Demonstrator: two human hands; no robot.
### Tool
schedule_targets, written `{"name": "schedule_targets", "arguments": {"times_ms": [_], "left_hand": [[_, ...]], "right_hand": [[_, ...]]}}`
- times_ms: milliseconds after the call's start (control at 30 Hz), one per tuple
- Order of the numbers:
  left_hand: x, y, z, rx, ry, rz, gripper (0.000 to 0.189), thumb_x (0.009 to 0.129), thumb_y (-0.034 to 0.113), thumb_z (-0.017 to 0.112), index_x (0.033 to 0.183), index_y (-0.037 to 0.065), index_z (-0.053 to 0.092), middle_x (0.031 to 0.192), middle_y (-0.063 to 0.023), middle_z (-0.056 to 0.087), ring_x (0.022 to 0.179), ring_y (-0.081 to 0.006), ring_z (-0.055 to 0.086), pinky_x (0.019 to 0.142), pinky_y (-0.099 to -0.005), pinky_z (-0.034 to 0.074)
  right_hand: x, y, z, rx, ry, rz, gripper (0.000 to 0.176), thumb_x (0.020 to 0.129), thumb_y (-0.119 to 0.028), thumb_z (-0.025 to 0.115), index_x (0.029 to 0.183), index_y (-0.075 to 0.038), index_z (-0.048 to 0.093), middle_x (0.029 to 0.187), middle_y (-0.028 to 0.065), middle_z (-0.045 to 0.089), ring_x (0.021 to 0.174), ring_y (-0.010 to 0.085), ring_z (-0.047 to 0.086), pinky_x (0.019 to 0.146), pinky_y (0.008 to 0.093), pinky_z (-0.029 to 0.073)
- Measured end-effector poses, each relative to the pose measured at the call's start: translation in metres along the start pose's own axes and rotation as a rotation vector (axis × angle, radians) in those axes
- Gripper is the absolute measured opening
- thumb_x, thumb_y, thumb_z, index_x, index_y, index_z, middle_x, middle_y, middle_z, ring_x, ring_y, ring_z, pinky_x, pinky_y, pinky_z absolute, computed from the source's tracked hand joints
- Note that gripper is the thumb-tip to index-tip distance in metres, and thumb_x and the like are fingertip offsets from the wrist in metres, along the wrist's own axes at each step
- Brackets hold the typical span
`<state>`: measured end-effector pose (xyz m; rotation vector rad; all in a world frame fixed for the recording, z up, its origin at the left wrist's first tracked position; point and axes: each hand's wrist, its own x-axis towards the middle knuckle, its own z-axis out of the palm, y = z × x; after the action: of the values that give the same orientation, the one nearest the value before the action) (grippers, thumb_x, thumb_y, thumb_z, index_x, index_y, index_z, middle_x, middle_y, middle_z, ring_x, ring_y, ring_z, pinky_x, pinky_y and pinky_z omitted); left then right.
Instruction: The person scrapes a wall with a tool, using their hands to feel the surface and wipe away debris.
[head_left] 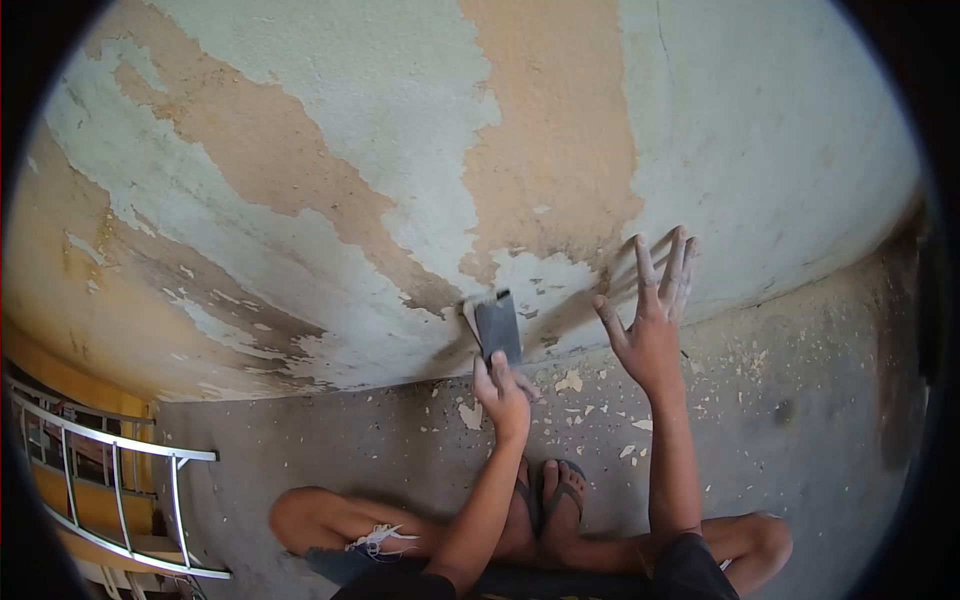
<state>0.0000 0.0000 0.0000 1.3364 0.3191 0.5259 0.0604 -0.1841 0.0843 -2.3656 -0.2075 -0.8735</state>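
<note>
My left hand (pixel 503 398) grips a flat, dark grey rectangular piece (pixel 499 332) with a lighter layer along its left side. It looks like folded sandpaper, though blur keeps me from being sure. The piece is up against the lower part of a wall (pixel 400 90), where pale green paint has peeled in patches and bare tan plaster shows. To the right, my right hand (pixel 655 325) is open with fingers spread, dusted white, its fingertips against the wall and nothing held.
Paint flakes (pixel 570 381) lie scattered over the grey concrete floor (pixel 330 440) along the wall's foot. A metal ladder (pixel 120 440) lies at the lower left, near a yellow wall. My bent legs and sandalled feet (pixel 562 492) are just below my hands.
</note>
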Motion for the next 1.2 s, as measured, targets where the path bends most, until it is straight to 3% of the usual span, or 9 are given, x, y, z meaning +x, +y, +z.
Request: {"name": "schedule_targets", "arguments": {"times_ms": [67, 167, 300, 533, 600, 700, 833, 1033, 1200], "left_hand": [[-0.007, -0.022, -0.011, 0.118, 0.085, 0.006, 0.032, 0.106, 0.036, 0.046, 0.106, 0.005, 0.049, 0.059, -0.0033, 0.055, 0.035, -0.0124, 0.048, 0.035, -0.0248, 0.031], [0.015, 0.041, 0.022, 0.075, 0.084, 0.163, 0.033, 0.106, 0.036, 0.046, 0.106, 0.002, 0.049, 0.068, -0.0064, 0.060, 0.037, -0.0103, 0.047, 0.035, -0.0242, 0.032], [0.053, 0.131, 0.047, -0.060, 0.086, 0.267, 0.035, 0.106, 0.036, 0.048, 0.097, 0.002, 0.048, 0.050, -0.0026, 0.050, 0.037, -0.0124, 0.050, 0.038, -0.0249, 0.035], [0.006, -0.025, -0.008, 0.100, 0.025, 0.046, 0.034, 0.105, 0.035, 0.049, 0.095, 0.002, 0.048, 0.051, -0.0031, 0.051, 0.037, -0.0130, 0.051, 0.038, -0.0252, 0.037], [-0.002, -0.043, -0.008, 0.081, 0.085, 0.012, 0.031, 0.107, 0.033, 0.045, 0.104, 0.003, 0.049, 0.070, -0.0069, 0.059, 0.040, -0.0106, 0.050, 0.036, -0.0237, 0.033], [0.020, 0.025, 0.013, -0.047, 0.041, 0.060, 0.033, 0.105, 0.035, 0.050, 0.096, 0.003, 0.046, 0.051, -0.0035, 0.051, 0.039, -0.0136, 0.052, 0.038, -0.0259, 0.038], [0.051, 0.087, 0.026, -0.086, 0.058, 0.201, 0.034, 0.105, 0.035, 0.050, 0.096, 0.003, 0.045, 0.051, -0.0036, 0.051, 0.039, -0.0135, 0.052, 0.038, -0.0257, 0.036], [0.005, -0.074, -0.041, 0.083, 0.049, -0.122, 0.032, 0.105, 0.035, 0.050, 0.097, 0.004, 0.046, 0.052, -0.0037, 0.053, 0.041, -0.0126, 0.053, 0.040, -0.0254, 0.036], [0.019, -0.010, -0.017, -0.020, 0.060, -0.026, 0.031, 0.105, 0.034, 0.049, 0.096, 0.005, 0.046, 0.053, -0.0041, 0.054, 0.041, -0.0126, 0.053, 0.040, -0.0249, 0.036]], "right_hand": [[0.002, -0.004, -0.003, 0.018, -0.050, 0.020, 0.079, 0.088, -0.040, 0.071, 0.156, -0.027, 0.031, 0.166, 0.0184, 0.004, 0.152, 0.0431, 0.000, 0.117, 0.0633, 0.012], [0.006, 0.004, -0.005, 0.018, -0.023, 0.000, 0.078, 0.089, -0.040, 0.071, 0.155, -0.027, 0.032, 0.166, 0.0190, 0.004, 0.152, 0.0426, 0.000, 0.117, 0.0628, 0.012], [0.005, 0.001, 0.000, 0.048, -0.029, 0.016, 0.079, 0.088, -0.041, 0.071, 0.156, -0.027, 0.032, 0.166, 0.0194, 0.003, 0.152, 0.0424, -0.001, 0.117, 0.0625, 0.012], [0.003, 0.000, 0.000, 0.024, -0.027, 0.007, 0.087, 0.086, -0.045, 0.072, 0.158, -0.025, 0.026, 0.165, 0.0202, 0.000, 0.152, 0.0433, -0.004, 0.118, 0.0617, 0.012], [0.007, 0.002, -0.001, 0.031, -0.033, -0.002, 0.089, 0.085, -0.046, 0.073, 0.158, -0.025, 0.026, 0.165, 0.0207, -0.001, 0.151, 0.0439, -0.004, 0.118, 0.0614, 0.012], [0.003, 0.001, 0.005, 0.045, -0.044, 0.002, 0.093, 0.083, -0.047, 0.075, 0.158, -0.024, 0.026, 0.165, 0.0214, -0.001, 0.151, 0.0448, -0.004, 0.118, 0.0611, 0.011], [0.006, 0.000, 0.013, 0.043, 0.027, -0.010, 0.097, 0.081, -0.046, 0.077, 0.158, -0.025, 0.024, 0.165, 0.0212, -0.003, 0.151, 0.0442, -0.005, 0.118, 0.0618, 0.011], [0.005, -0.002, 0.016, 0.007, 0.036, 0.011, 0.103, 0.079, -0.051, 0.078, 0.159, -0.026, 0.019, 0.165, 0.0206, -0.006, 0.151, 0.0445, -0.007, 0.118, 0.0626, 0.010], [0.006, -0.002, 0.020, 0.012, 0.057, 0.000, 0.109, 0.076, -0.056, 0.079, 0.160, -0.026, 0.017, 0.165, 0.0210, -0.007, 0.150, 0.0444, -0.010, 0.118, 0.0635, 0.009]]}}
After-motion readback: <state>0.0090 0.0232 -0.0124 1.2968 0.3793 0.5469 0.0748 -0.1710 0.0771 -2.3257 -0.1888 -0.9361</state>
